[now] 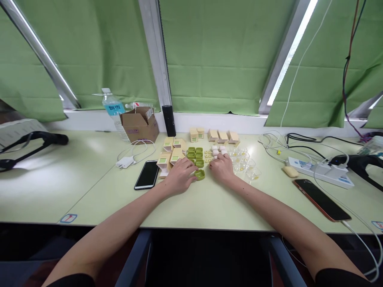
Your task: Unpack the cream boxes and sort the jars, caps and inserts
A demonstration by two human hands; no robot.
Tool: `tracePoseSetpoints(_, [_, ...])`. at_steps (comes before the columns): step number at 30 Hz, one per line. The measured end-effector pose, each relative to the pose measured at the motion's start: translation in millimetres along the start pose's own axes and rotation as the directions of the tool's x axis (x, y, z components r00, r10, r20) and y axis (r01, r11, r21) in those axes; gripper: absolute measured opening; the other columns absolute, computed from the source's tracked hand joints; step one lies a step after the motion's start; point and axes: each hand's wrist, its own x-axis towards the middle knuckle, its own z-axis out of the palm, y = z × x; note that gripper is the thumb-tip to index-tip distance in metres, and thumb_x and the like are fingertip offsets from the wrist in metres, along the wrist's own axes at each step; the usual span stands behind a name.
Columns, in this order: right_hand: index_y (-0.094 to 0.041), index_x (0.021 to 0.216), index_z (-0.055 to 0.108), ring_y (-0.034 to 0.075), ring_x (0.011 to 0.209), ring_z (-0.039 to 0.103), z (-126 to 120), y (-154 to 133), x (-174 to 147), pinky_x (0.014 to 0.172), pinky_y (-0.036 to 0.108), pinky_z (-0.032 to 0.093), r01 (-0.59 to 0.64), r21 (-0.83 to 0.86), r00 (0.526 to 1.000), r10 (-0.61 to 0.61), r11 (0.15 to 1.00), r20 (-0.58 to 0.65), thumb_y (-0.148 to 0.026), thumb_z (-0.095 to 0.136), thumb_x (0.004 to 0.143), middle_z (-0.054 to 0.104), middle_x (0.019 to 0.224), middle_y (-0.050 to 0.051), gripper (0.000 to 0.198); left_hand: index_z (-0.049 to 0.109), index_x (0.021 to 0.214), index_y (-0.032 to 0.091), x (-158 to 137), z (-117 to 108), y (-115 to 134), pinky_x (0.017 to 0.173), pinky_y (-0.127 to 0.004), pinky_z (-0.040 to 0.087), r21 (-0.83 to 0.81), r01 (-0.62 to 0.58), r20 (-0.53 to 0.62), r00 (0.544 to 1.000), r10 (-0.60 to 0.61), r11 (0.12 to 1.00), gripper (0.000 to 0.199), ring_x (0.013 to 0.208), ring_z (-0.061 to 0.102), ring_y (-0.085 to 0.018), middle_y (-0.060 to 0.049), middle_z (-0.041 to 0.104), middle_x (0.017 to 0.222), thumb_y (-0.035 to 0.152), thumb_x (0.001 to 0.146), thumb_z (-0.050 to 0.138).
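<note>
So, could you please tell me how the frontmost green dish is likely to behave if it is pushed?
The frontmost green dish looks small beside the left hand, so it is probably light. Its low, broad shape suggests it would slide rather than tip. Its evenly formed rim hints at a stiff body.

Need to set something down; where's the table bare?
Bare table lies between left forearm and right forearm, and between right forearm and orange-edged phone. Crowded: around left hand and right hand, with green trays, beige boxes, clear containers.
</note>
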Motion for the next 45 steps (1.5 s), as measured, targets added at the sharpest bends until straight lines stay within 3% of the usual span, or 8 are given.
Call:
tracePoseSetpoints(6, [-0.019,0.072,0.078,0.025,0.086,0.055,1.7,1.2,-0.6,0.079,0.039,0.027,-0.003,0.003,1.0,0.003,1.0,-0.008,-0.013,0.06,0.089,0.077,0.073,0.01,0.025,0.073,0.104,0.02,0.8,7.8,5.4,0.078,-0.038,0.039,0.036,-0.04,0.064,0.997,0.038,0.999,0.018,0.082,0.061,-0.023,-0.006,0.07,0.081,0.029,0.1,0.058])
tracePoseSetpoints(12, [-0.019,0.076,0.079,0.025,0.088,0.055,-6.9,5.1,-5.7,0.079,0.04,0.027,0.018,0.036,0.999,-0.017,0.999,-0.033,-0.019,0.062,0.092,0.077,0.078,0.012,0.023,0.074,0.089,0.02,1.8,13.0,2.6,0.073,-0.036,0.036,0.042,-0.031,0.07,0.997,0.028,0.999,0.028,0.073,0.058,-0.021,-0.006,0.067,0.074,0.025,0.102,0.05])
tracePoseSetpoints(22, [-0.018,0.073,0.078,0.024,0.087,0.051,4.4,2.2,-2.1,0.076,0.039,0.026,0.056,-0.006,0.998,-0.056,0.998,-0.009,-0.008,0.061,0.087,0.074,0.076,0.01,0.023,0.071,0.078,0.019,2.2,13.5,0.9,0.073,-0.036,0.037,0.057,0.006,0.06,0.998,-0.009,0.998,0.032,0.07,0.057,-0.019,-0.006,0.068,0.072,0.021,0.101,0.049])
tracePoseSetpoints(39, [-0.016,0.08,0.078,0.025,0.09,0.053,7.6,4.9,-5.1,0.079,0.039,0.028,0.031,-0.002,0.999,-0.031,1.0,-0.022,-0.007,0.058,0.089,0.076,0.082,0.011,0.024,0.067,0.072,0.019,2.6,17.0,-0.1,0.072,-0.036,0.035,0.05,0.015,0.03,0.999,-0.016,0.999,0.035,0.068,0.055,-0.02,-0.005,0.066,0.069,0.021,0.102,0.049])
tracePoseSetpoints(45, [-0.017,0.08,0.077,0.025,0.088,0.052,-13.2,11.2,-5.6,0.077,0.039,0.027,0.006,0.058,0.995,0.0,0.998,-0.102,-0.01,0.057,0.09,0.076,0.082,0.011,0.024,0.069,0.074,0.019,2.1,17.6,-0.3,0.072,-0.036,0.036,0.03,0.016,0.017,1.0,-0.017,0.999,0.034,0.067,0.056,-0.02,-0.005,0.068,0.069,0.021,0.102,0.048])
